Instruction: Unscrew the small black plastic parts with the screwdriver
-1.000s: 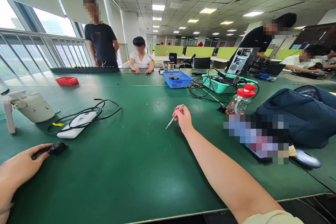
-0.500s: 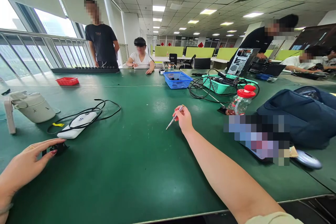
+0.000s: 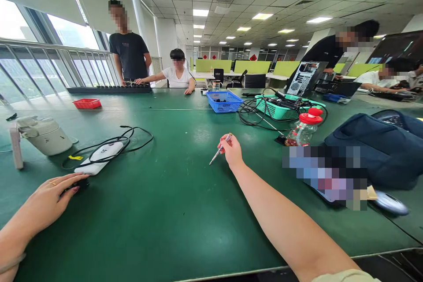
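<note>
Black object [image 3: 83,183], left of the blue basket [image 3: 226,107] and nearer the camera, is largely hidden by the left hand [image 3: 46,200]; kind cannot be told. Dark bag [image 3: 373,150], right of the basket, is cut off by the right edge; dark pieces [image 3: 221,100] inside the basket are too small to identify.

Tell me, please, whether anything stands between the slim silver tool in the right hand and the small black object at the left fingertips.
Nothing visible does: only green tabletop separates the silver tool in the right hand from the black object at the left hand. The white oblong device and black cable lie beyond that path.
</note>
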Action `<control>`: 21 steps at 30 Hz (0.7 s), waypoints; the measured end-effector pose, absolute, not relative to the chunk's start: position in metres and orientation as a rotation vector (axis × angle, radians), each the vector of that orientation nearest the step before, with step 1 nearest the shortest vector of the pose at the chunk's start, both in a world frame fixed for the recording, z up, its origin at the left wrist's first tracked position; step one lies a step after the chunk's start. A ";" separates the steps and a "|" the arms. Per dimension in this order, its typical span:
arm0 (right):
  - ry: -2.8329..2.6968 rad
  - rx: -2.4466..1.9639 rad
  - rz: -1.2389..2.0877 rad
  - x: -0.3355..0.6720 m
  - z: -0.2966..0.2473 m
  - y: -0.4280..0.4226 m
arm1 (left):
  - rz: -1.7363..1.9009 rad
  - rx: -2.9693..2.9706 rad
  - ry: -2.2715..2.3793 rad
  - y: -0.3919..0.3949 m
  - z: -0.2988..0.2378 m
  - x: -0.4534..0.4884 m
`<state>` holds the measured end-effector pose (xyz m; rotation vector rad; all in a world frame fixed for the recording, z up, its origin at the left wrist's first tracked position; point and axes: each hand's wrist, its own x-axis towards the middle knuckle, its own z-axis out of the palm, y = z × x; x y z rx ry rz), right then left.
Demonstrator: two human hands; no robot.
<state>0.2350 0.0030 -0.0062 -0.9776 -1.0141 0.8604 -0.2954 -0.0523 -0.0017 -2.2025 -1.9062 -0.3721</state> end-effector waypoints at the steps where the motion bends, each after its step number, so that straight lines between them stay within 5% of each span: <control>1: -1.012 -0.978 0.863 0.235 -0.006 0.003 | -0.376 -2.205 -1.888 -0.052 -0.002 -0.295; 21: -0.996 -0.981 0.862 0.234 -0.003 0.002 | -0.303 -2.188 -2.092 -0.051 -0.003 -0.299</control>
